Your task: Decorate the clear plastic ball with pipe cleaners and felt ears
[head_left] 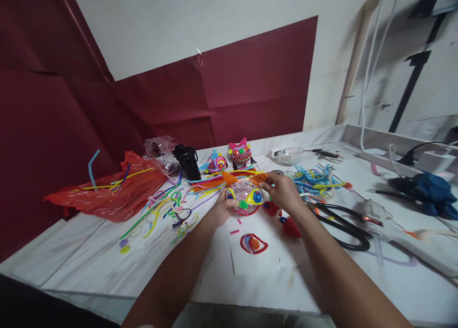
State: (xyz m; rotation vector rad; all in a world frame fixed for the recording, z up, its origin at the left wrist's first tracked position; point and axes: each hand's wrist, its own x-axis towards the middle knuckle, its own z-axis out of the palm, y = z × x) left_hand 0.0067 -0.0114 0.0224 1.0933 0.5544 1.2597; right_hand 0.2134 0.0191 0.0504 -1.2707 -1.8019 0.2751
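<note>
Now the left hand (222, 209) clasps a decorated animal face (244, 192), the right hand (285, 192) pinching its orange ear (258, 179).

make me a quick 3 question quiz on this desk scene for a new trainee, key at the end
1. What colour are the ears on the held figure? A green, B orange, C black

2. True or false: the right grip is on the glue gun.

3. Fill in: in the picture, the red bag lies to the ___ of the bottle.

Key: 1 B; 2 false, it is on the held figure; 3 left.
</note>
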